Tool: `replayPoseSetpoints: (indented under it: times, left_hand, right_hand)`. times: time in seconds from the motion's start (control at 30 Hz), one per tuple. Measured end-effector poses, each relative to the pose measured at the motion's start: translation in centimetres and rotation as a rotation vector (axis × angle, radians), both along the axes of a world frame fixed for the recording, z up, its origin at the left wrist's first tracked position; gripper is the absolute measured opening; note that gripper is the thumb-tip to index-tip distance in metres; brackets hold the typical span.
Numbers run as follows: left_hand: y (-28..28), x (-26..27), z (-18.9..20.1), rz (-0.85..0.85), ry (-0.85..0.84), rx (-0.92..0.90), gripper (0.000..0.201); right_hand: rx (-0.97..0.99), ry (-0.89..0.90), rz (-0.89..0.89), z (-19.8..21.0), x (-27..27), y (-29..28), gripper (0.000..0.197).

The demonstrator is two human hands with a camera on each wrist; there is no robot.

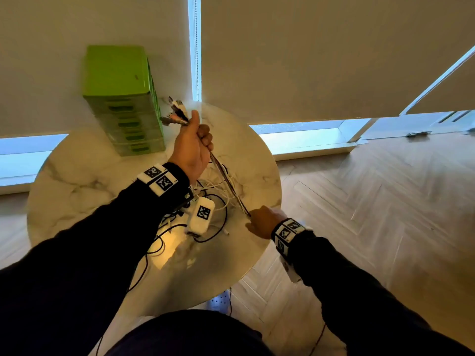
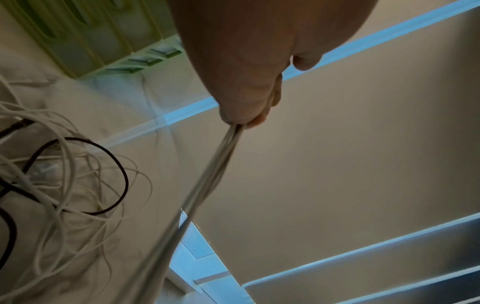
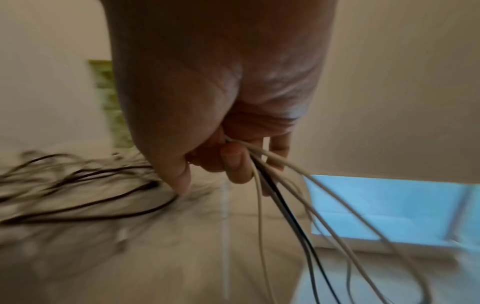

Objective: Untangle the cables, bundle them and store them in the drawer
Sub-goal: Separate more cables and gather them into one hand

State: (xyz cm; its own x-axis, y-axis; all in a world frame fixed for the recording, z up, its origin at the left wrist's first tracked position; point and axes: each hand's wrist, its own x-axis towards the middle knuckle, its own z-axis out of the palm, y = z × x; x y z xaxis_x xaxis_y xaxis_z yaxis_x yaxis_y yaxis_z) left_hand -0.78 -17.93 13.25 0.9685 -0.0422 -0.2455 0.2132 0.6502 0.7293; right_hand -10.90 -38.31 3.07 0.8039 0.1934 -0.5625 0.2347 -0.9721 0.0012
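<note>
Several cables [image 1: 227, 179], white ones and at least one dark, ran in a taut bunch between the two hands above a round marble-patterned table [image 1: 77, 181]. The left hand [image 1: 191, 147] was raised over the far part of the table, its fingers curled in a fist round the bunch and its thumb pointing up; the plug ends [image 1: 176, 111] stuck out past the top of the fist, toward the green drawer unit [image 1: 123, 98]. From the left wrist view the strands left the bottom of the fist pressed tightly together. The right hand [image 1: 262, 222] sat lower, near the table's right edge, with its fingers closed on the same bunch; the right wrist view showed the strands spreading apart as they came out of its fingers [image 3: 233, 162]. More loose cable [image 1: 208, 201], white loops and black loops, lay tangled on the tabletop between the forearms. The green drawer unit stood on the far left part of the table, against the window blind [image 1: 308, 60], with its stacked drawers all closed. Both forearms wore dark sleeves and wristbands with black-and-white markers. To the right of the table lay a wooden herringbone floor [image 1: 372, 201].
</note>
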Motion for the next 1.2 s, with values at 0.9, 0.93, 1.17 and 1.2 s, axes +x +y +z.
replayPoseSetpoints:
  times: [0.9,0.93,1.17,1.2]
  left_hand:
    - [14.5,-2.8,-9.4,0.197,0.223,0.348,0.038]
    - [14.6,-2.7,-10.0,0.193,0.235,0.351,0.037]
    - [14.9,-2.2,-12.0,0.159,0.285,0.369,0.037]
    - [15.0,-2.2,-12.1,0.155,0.283,0.364,0.037]
  right_hand:
    - [0.190,-0.018,0.591,-3.2,15.1,17.8,0.022]
    - [0.117,0.010,0.608,-3.8,15.6,18.2,0.022]
    - [0.072,-0.061,0.571,-6.8,18.1,18.1,0.031]
    - [0.077,-0.093,0.554,-6.7,18.3,18.1,0.030]
